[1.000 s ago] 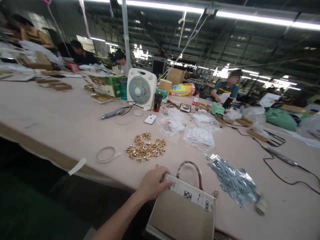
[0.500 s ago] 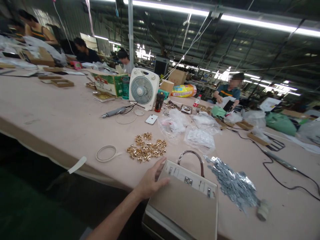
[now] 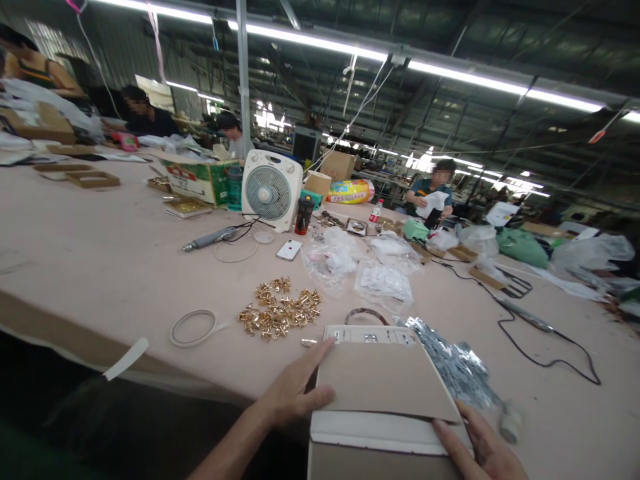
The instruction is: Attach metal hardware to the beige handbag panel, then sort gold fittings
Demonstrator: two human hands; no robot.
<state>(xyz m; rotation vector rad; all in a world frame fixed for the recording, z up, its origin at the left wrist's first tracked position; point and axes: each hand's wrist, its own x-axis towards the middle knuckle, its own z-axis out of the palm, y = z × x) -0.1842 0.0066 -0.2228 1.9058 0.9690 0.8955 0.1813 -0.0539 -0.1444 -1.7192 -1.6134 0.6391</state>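
A beige handbag [image 3: 380, 380] with a brown curved handle [image 3: 367, 312] lies at the table's front edge. Along its top strip are slots and metal fittings [image 3: 371, 338]. My left hand [image 3: 295, 387] grips the bag's left side, thumb on the panel and fingers along the edge. At the lower right corner, my right hand [image 3: 477, 443] holds the other side, its thumb on the pale band below the panel. Gold metal fittings [image 3: 280, 310] are heaped left of the handle. Thin silver metal pieces [image 3: 455, 360] are piled to the right, partly behind the bag.
A ring of pale tape [image 3: 193, 328] lies at left. Further back are a power tool [image 3: 210, 238], a white phone [image 3: 289, 250], a box fan [image 3: 271, 189] and plastic bags [image 3: 384, 283]. A corded tool [image 3: 525, 315] lies right. Co-workers [image 3: 434, 190] sit beyond the table.
My right hand has come into view and taken hold of the bag's right side. The bag has turned and tilted, showing its pale band. My left hand stays on the left side.
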